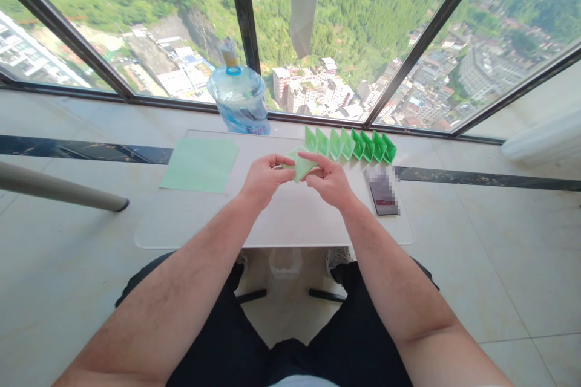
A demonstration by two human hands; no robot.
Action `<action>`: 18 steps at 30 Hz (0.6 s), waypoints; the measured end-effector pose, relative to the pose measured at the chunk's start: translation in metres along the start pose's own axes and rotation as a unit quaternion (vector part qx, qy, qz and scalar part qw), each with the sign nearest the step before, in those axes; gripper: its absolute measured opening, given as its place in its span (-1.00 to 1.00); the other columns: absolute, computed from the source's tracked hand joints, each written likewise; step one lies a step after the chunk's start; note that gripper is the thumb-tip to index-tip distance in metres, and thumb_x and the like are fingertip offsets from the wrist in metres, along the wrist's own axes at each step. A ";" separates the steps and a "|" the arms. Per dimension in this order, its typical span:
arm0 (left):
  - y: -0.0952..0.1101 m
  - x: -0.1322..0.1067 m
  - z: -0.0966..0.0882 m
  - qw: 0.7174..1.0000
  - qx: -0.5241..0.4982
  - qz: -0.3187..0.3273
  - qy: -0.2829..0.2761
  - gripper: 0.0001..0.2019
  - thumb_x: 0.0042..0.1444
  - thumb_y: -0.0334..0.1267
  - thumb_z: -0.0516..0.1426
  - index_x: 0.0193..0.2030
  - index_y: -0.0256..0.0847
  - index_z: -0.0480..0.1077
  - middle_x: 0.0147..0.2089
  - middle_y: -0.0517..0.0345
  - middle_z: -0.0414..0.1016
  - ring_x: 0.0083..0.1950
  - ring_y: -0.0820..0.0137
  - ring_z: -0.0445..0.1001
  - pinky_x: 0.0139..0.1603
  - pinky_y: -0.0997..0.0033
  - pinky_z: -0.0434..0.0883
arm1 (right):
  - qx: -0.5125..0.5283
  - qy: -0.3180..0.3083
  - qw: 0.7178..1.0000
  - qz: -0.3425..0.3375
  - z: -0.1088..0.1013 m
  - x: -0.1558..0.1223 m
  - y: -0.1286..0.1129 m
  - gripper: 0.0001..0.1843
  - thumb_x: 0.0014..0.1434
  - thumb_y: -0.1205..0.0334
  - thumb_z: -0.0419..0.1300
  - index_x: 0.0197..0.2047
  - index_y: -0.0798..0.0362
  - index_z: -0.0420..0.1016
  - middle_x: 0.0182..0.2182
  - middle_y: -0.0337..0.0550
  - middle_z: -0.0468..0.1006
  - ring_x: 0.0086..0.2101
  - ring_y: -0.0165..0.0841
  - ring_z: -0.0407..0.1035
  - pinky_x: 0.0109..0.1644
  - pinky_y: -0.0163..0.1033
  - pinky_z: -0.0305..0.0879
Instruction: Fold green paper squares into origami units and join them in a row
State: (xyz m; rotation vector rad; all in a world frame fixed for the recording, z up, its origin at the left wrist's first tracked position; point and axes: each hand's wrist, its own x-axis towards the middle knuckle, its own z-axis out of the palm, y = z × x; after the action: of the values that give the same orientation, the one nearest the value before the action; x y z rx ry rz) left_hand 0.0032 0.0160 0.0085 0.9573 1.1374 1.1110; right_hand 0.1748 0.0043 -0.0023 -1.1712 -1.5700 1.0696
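Between my two hands, above the middle of the white table, is a folded piece of pale green paper. My left hand pinches its left side between thumb and fingers. On the other side, my right hand grips the paper's right edge, its index finger lying along the top. Just beyond my right hand stands a row of several folded paper boats, pale green at the left and deeper green at the right. Flat sheets of light green paper lie at the table's left.
A phone lies at the table's right side. Behind the table, a large clear water bottle stands by the window. A grey pole reaches in from the left over the tiled floor. My legs are below the near edge.
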 end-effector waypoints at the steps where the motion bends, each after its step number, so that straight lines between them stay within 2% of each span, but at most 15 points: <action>1: 0.000 0.000 0.000 1.000 -0.013 -0.005 0.012 -0.72 -0.32 -0.36 0.37 -0.37 -0.27 0.51 -0.45 0.24 0.50 -0.40 0.45 0.47 -0.23 0.35 0.44 | -0.028 0.009 0.999 -0.024 -0.002 -0.001 0.000 -0.39 -0.02 0.39 0.18 0.13 -0.11 0.55 0.01 -0.13 0.59 -0.21 -0.30 0.53 -0.29 -0.25 0.49; 3: 0.001 0.001 -0.001 0.999 -0.031 -0.020 0.022 -0.71 -0.34 -0.36 0.38 -0.38 -0.28 0.51 -0.44 0.24 0.49 -0.39 0.47 0.46 -0.18 0.35 0.45 | -0.094 0.029 0.992 -0.084 -0.004 -0.002 0.000 -0.48 -0.01 0.40 0.21 0.04 -0.12 0.61 0.27 -0.12 0.38 0.03 -0.20 0.46 -0.13 -0.17 0.51; 4: 0.001 0.001 -0.002 0.999 -0.036 -0.030 0.022 -0.70 -0.35 -0.36 0.39 -0.38 -0.29 0.51 -0.44 0.23 0.49 -0.38 0.47 0.46 -0.16 0.34 0.46 | -0.124 0.036 0.985 -0.114 -0.005 -0.002 0.001 -0.54 0.02 0.39 0.24 -0.01 -0.13 0.64 0.31 -0.13 0.33 0.12 -0.16 0.40 0.00 -0.11 0.49; 7: 0.000 0.002 -0.003 0.997 -0.045 -0.053 0.016 -0.69 -0.35 -0.34 0.41 -0.38 -0.30 0.51 -0.43 0.19 0.51 -0.34 0.43 0.49 -0.10 0.29 0.48 | -0.184 0.044 0.967 -0.172 -0.005 -0.002 0.003 -0.77 0.10 0.31 0.30 -0.17 -0.14 0.68 0.21 -0.13 0.45 0.18 -0.16 0.35 0.25 0.04 0.33; 10: -0.001 0.002 -0.003 0.997 -0.050 -0.065 0.012 -0.68 -0.35 -0.33 0.43 -0.38 -0.30 0.53 -0.41 0.16 0.52 -0.32 0.42 0.50 -0.05 0.25 0.49 | -0.197 0.044 0.960 -0.196 -0.002 0.000 0.007 -0.88 0.16 0.24 0.32 -0.23 -0.14 0.67 0.05 -0.12 0.57 0.09 -0.19 0.41 0.24 0.04 0.32; 14: -0.001 0.002 -0.004 0.995 -0.057 -0.085 -0.009 -0.68 -0.33 -0.31 0.43 -0.37 -0.31 0.54 -0.38 0.12 0.54 -0.29 0.40 0.52 -0.01 0.21 0.49 | -0.187 0.057 0.954 -0.225 -0.001 0.001 0.010 -0.92 0.21 0.21 0.29 -0.27 -0.11 0.65 -0.09 -0.12 0.63 0.04 -0.22 0.44 0.18 -0.01 0.36; 18: -0.001 0.001 -0.003 0.993 -0.029 -0.100 -0.050 -0.67 -0.20 -0.12 0.40 -0.33 -0.29 0.58 -0.25 0.02 0.60 -0.19 0.33 0.55 0.02 0.20 0.49 | -0.192 0.058 0.961 -0.190 -0.002 -0.001 0.005 -0.86 0.26 0.19 0.22 -0.30 -0.08 0.61 -0.24 -0.14 0.63 -0.11 -0.25 0.47 0.09 -0.06 0.38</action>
State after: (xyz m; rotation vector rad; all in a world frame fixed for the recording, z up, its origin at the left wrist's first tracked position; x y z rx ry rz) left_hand 0.0008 0.0167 0.0065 0.8245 1.0887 0.9198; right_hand 0.1777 0.0046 -0.0063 -1.0941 -1.8643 0.4491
